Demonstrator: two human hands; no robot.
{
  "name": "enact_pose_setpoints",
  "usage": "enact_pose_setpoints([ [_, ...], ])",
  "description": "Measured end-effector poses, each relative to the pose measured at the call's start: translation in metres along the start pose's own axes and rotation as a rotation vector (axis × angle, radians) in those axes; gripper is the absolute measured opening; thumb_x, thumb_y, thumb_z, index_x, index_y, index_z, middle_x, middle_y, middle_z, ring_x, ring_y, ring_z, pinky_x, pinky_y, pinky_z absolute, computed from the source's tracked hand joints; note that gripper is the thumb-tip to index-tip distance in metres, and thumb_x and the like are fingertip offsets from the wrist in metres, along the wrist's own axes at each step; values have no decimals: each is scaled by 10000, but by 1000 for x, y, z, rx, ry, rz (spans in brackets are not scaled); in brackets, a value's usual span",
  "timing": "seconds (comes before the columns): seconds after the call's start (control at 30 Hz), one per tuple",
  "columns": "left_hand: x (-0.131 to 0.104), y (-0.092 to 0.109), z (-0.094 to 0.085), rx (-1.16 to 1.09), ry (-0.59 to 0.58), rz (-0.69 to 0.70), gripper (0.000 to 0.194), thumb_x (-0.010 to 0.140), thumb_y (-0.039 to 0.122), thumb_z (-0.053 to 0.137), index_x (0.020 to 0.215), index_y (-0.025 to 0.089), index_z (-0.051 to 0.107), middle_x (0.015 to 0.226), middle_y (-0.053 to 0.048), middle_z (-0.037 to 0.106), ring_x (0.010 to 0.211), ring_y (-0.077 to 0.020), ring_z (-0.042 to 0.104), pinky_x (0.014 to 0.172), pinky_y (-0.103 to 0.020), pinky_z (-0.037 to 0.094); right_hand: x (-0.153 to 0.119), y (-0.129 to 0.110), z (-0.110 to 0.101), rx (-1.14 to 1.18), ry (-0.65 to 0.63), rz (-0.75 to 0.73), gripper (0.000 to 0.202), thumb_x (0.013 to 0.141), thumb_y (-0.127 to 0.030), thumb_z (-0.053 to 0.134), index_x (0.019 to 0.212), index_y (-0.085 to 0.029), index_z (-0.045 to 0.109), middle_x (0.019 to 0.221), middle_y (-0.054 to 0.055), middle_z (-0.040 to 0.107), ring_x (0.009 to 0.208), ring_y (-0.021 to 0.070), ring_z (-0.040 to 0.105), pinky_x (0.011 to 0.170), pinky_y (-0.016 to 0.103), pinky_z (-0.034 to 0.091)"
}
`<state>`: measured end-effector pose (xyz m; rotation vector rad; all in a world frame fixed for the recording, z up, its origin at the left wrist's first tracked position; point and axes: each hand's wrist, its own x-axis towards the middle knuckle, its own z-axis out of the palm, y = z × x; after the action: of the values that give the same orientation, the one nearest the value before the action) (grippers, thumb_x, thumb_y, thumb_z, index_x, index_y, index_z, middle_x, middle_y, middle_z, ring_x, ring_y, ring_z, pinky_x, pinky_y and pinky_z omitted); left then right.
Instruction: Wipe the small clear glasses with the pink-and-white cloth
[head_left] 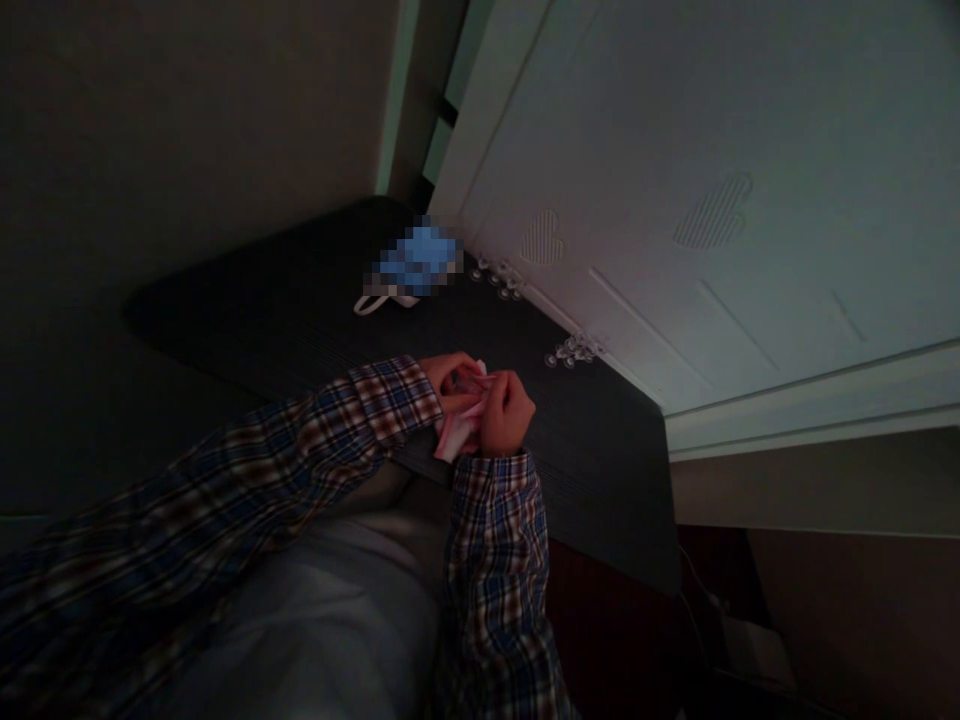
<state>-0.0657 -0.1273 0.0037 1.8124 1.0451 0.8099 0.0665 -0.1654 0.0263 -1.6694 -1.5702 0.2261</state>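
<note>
Both hands are on a small pink-and-white packet or cloth (pixel 459 432) above the dark tabletop; the dim light hides its exact kind. My left hand (pixel 451 380) pinches its upper left part with curled fingers. On the right side, my right hand (pixel 508 412) is closed in a fist-like grip on the upper edge. The lower part of the pink-and-white piece hangs between the hands, towards my body. Part of it is hidden behind the fingers.
On the dark table (pixel 607 470) lies a blurred-out blue item (pixel 420 258) with a pale loop (pixel 373 302). Two clusters of small clear plastic pieces (pixel 574 350) sit along the white panel (pixel 750 200) with heart reliefs. A cable (pixel 694 570) hangs beyond the right edge.
</note>
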Motion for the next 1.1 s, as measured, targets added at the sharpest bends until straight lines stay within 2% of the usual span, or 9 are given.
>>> enact_pose_setpoints([
  [0.43,2,-6,3,-36,12,1,468,636,384,623,1034,158,525,872,-17,596,534,-53,491,468,-151,364,0,0,0,11,-35,7,360,893,-341,282,758,-188,578,719,-3,635,640,104,554,604,209,356],
  [1.1,3,-7,2,47,12,0,472,645,419,599,1028,152,529,887,-25,597,524,-48,473,474,-156,364,0,-2,-1,22,-54,0,365,887,-342,282,753,-186,584,696,-9,623,622,95,543,592,207,353],
])
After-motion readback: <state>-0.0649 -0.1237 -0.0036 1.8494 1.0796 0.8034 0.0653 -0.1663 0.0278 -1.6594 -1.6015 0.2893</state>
